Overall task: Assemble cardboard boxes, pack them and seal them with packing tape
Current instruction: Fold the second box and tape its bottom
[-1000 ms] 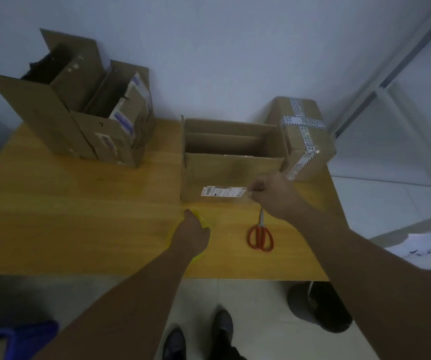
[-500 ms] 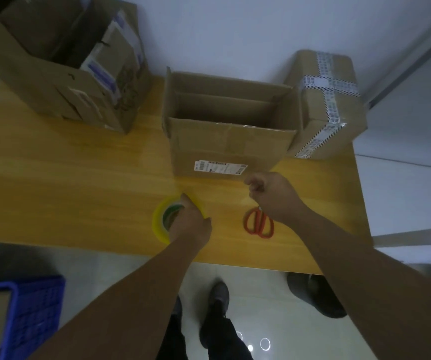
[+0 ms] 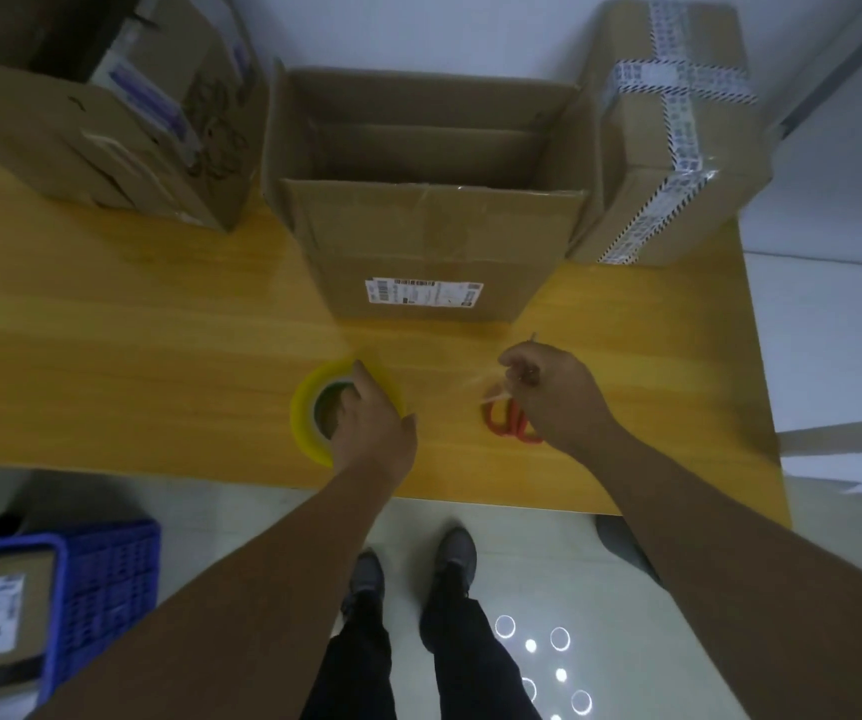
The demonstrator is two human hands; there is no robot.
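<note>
Tape roll [image 3: 304, 414], yellow, lower centre of frame on the table [image 3: 132, 356]: left hand [image 3: 372, 429] grips it with fingers hooked in the core, as half a second ago. Right hand [image 3: 559, 398], centre right: pinches the loose tape end, now drawn back from the labelled face of the open cardboard box [image 3: 418, 236] to above the red scissors [image 3: 496, 427]. Open cardboard box: upper centre, higher in frame than before. Sealed box [image 3: 678, 163]: just beside it, upper right.

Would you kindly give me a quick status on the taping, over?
Left hand grips tape roll. Right hand pinches tape end. Open box unsealed. Scissors under right hand.
</note>
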